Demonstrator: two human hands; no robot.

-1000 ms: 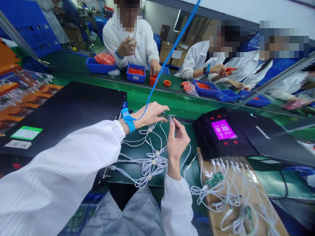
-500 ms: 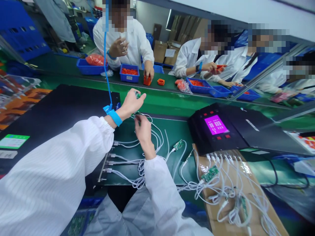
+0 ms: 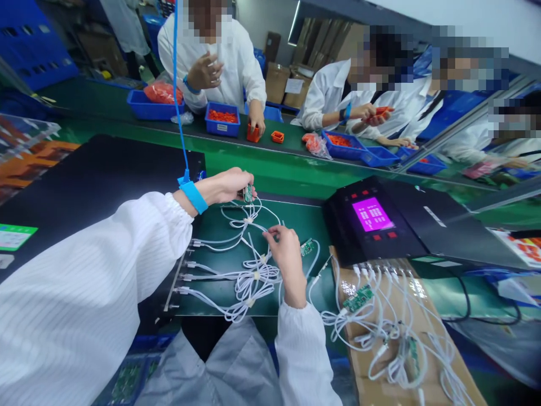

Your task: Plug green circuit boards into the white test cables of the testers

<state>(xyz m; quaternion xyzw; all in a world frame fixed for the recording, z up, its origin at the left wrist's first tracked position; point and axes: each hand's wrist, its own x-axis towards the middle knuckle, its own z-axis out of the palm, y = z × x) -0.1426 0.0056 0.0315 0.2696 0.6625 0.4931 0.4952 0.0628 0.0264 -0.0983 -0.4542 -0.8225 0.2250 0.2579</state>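
My left hand, with a blue strap on its wrist, grips a small green circuit board over the green work surface. Thin white leads run down below that board. My right hand is to the right and nearer me, thumb and forefinger pinched on a white cable. Bundled white cables lie beneath and between my hands, running from metal connectors on the black box at left. Just beyond my right hand another green circuit board rests on the surface, partly hidden by the fingers.
A black tester with a lit pink screen stands at right. Cables and a circuit board lie on cardboard before it. A large black box fills the left. Across the line, people handle orange parts beside blue bins.
My left hand has come slightly down and turned, showing the board in it. My right hand has moved away to the right and toward me, uncovering the cable bundles.
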